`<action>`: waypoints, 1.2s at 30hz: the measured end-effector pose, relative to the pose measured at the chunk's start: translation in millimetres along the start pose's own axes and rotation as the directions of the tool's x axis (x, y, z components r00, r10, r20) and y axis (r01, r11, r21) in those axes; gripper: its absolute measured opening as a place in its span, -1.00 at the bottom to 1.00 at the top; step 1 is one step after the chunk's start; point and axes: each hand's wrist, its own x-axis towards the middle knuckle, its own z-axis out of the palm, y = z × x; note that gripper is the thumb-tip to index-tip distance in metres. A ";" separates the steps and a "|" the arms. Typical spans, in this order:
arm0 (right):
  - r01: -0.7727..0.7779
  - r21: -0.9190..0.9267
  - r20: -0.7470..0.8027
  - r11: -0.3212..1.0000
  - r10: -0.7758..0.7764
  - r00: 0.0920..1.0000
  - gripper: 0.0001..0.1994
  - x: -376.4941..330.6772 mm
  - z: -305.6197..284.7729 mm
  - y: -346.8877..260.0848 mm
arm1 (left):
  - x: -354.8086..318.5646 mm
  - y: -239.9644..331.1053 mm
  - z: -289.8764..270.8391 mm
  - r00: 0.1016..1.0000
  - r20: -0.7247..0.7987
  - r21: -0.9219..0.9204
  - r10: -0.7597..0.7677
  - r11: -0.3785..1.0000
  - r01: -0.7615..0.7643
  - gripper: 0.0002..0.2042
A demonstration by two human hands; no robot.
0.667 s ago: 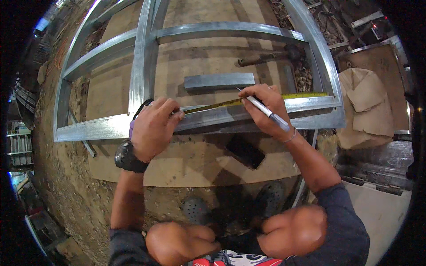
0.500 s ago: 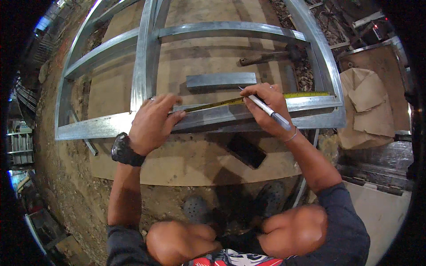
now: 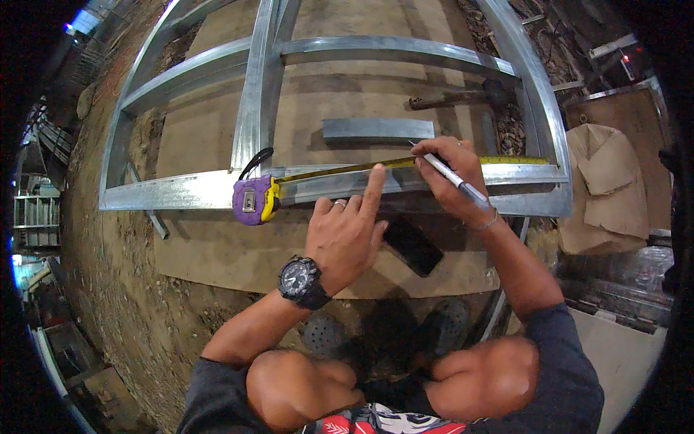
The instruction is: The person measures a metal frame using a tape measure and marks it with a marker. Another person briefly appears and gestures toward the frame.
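A purple and yellow tape measure (image 3: 249, 200) rests on the near rail of a silver metal frame (image 3: 163, 191). Its yellow blade (image 3: 325, 173) runs out to the right along that rail. My left hand (image 3: 341, 242) holds nothing; its index finger stretches out with the tip at the blade, the other fingers partly bent. In my right hand (image 3: 466, 168) is a white and clear pen (image 3: 447, 172), pinched with its tip pointing up and left. That hand rests over the blade, right of my left fingertip. A short grey metal bar (image 3: 378, 129) lies just beyond the blade.
A dark phone (image 3: 413, 248) lies on the brown board (image 3: 224, 260) in front of the frame. Inside the frame is a hammer (image 3: 452, 99). Folded brown paper (image 3: 607, 184) sits at the right. My knees and shoes are at the near edge.
My left hand has moved right and nearer from the left part of the rail, uncovering the tape measure's case, and now points at the blade. My right hand still holds the pen.
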 end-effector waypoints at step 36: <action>-0.059 0.010 0.000 0.998 0.059 0.998 -0.83 0.0 0.5 -2.8 | 24.9 -89.4 -57.4 0.995 -0.045 -0.188 -0.090 0.979 0.080 -0.83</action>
